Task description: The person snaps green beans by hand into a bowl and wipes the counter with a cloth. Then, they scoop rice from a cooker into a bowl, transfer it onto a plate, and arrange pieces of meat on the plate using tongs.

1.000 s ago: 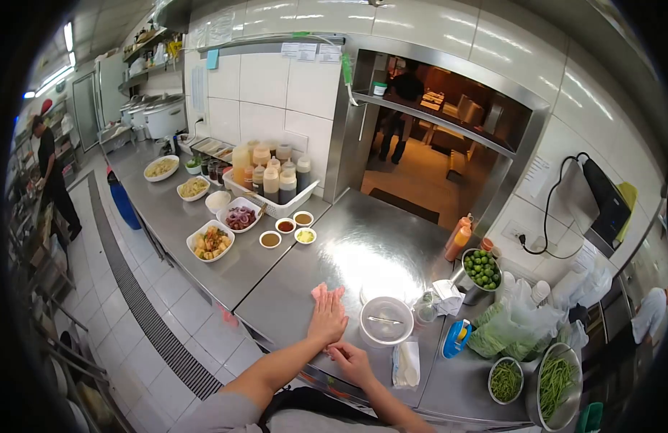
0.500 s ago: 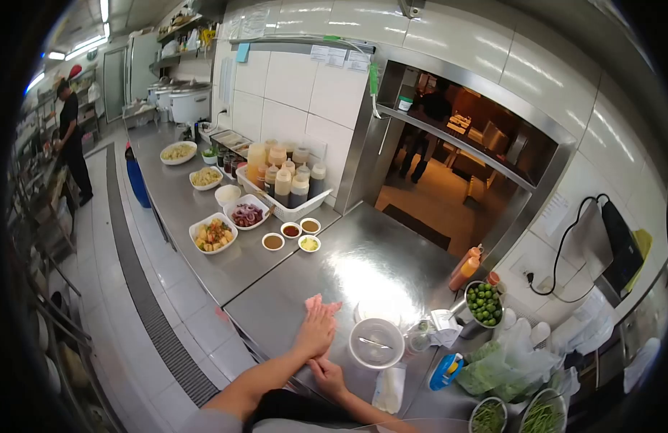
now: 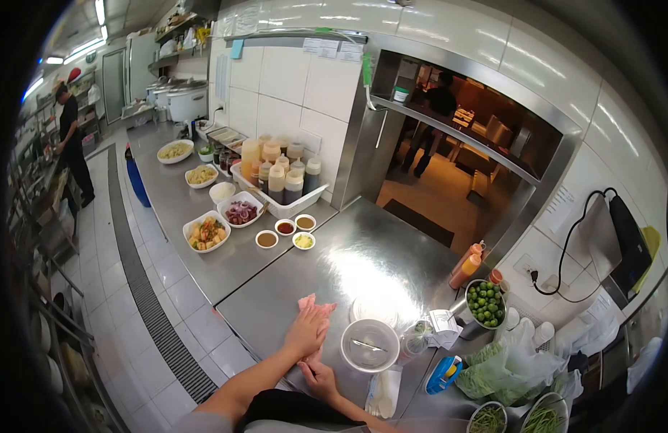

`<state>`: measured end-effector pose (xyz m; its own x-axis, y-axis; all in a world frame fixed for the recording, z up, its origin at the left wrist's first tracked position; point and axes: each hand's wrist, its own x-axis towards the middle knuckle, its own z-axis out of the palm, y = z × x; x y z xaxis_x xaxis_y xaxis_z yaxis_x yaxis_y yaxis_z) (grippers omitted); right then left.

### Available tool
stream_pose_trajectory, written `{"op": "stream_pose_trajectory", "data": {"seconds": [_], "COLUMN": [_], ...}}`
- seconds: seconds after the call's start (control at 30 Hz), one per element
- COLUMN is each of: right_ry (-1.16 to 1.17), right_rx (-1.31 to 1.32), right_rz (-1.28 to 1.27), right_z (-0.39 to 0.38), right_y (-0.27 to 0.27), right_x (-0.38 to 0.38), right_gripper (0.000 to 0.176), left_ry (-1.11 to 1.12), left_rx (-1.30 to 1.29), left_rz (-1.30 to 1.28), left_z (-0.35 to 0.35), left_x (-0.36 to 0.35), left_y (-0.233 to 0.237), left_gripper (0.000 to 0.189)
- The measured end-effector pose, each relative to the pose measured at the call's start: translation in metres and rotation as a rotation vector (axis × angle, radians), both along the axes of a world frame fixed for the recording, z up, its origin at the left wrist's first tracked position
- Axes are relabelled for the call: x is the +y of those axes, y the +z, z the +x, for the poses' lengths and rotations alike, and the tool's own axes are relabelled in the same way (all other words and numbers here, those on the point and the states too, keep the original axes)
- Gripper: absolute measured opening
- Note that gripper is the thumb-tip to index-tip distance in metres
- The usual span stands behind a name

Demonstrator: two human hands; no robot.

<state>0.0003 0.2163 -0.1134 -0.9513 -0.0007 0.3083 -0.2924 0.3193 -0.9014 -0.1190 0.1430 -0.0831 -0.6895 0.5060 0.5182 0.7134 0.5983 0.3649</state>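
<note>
A crumpled pink cloth (image 3: 306,301) lies on the steel counter. My left hand (image 3: 307,333) is closed over it, fingers together, with cloth showing past the fingertips. Just below and nearer my body, my right hand (image 3: 319,379) is curled close to the left wrist; what its fingers hold, if anything, is hidden. Right of the hands stands a round lidded container (image 3: 370,345), with something shiny on its lid. A clear lid or dish (image 3: 375,310) sits behind it. A white packet with pale utensils (image 3: 383,393) lies in front of the container.
Further left are bowls of food (image 3: 207,232), small sauce cups (image 3: 267,239) and a white basket (image 3: 290,209) of bottles. At right are sauce bottles (image 3: 466,268), a pot of green limes (image 3: 485,302) and plastic bags (image 3: 514,364). A person (image 3: 70,141) stands far left; another is beyond the hatch.
Both hands and the pink cloth appear slightly further left in the view, which has itself shifted a little. My left hand stays on the cloth and my right hand stays close beneath it.
</note>
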Motion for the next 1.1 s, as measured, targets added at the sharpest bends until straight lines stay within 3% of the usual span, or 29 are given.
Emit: {"op": "stream_pose_trajectory", "data": {"seconds": [0.23, 0.37, 0.47, 0.57, 0.67, 0.73, 0.77, 0.8, 0.83, 0.87, 0.9, 0.93, 0.97, 1.0, 1.03, 1.1], "right_ry": [-0.029, 0.036, 0.01, 0.016, -0.012, -0.087, -0.181, -0.171, -0.082, 0.013, -0.127, -0.104, -0.016, 0.068, 0.038, 0.074], "right_rx": [-0.005, -0.057, -0.045, -0.029, -0.056, -0.155, -0.241, -0.242, -0.036, 0.169, 0.304, 0.299, 0.211, 0.125, 0.213, 0.185], "right_rz": [-0.038, -0.364, -0.29, -0.246, -0.368, -0.429, -0.489, -0.49, -0.336, -0.183, 0.003, 0.0, -0.005, -0.008, 0.009, -0.027], "right_z": [0.004, -0.001, -0.001, -0.002, -0.004, -0.003, -0.007, -0.016, -0.028, -0.039, -0.047, -0.047, -0.043, -0.042, -0.043, -0.043], "right_y": [0.017, 0.004, -0.003, -0.004, -0.018, 0.003, 0.012, 0.007, -0.006, -0.013, -0.02, -0.009, 0.013, 0.032, 0.042, 0.056], "right_x": [0.001, -0.004, -0.002, -0.003, -0.003, -0.003, -0.001, 0.003, 0.007, 0.008, 0.008, 0.007, 0.005, 0.001, -0.007, -0.017], "right_gripper": [0.013, 0.018, 0.022, 0.027, 0.032, 0.035, 0.038, 0.038, 0.038, 0.039, 0.02, 0.02, 0.011, 0.008, 0.019, 0.016], "left_ry": [-0.003, 0.083, 0.104, 0.107, 0.117, -0.388, -0.385, -0.326, -0.255, -0.235, -0.046, 0.132, 0.152, 0.166, 0.135, 0.117], "left_rx": [-0.024, 0.001, 0.03, 0.059, -0.001, -0.911, -0.902, -1.13, -1.341, -1.334, -0.874, -0.421, -0.62, -0.619, -0.719, -0.817], "left_rz": [0.027, -0.003, -0.039, 0.084, 0.036, 1.342, 1.344, 1.111, 0.867, 0.88, 0.761, 0.614, 0.545, 0.55, 0.569, 0.584], "left_z": [-0.003, -0.001, -0.001, -0.004, -0.014, -0.028, -0.02, -0.006, 0.008, 0.02, 0.033, 0.045, 0.049, 0.054, 0.06, 0.061], "left_x": [0.004, 0.0, 0.001, -0.001, -0.001, 0.005, -0.001, -0.008, -0.015, -0.014, -0.006, -0.002, -0.016, -0.028, -0.039, -0.051], "left_y": [-0.008, -0.013, -0.018, -0.021, -0.043, -0.064, -0.045, -0.029, -0.011, -0.008, -0.012, -0.01, 0.011, 0.034, 0.057, 0.06], "left_gripper": [0.047, 0.045, 0.041, 0.041, 0.032, 0.019, 0.019, 0.018, 0.024, 0.024, 0.028, 0.032, 0.038, 0.038, 0.039, 0.039]}}
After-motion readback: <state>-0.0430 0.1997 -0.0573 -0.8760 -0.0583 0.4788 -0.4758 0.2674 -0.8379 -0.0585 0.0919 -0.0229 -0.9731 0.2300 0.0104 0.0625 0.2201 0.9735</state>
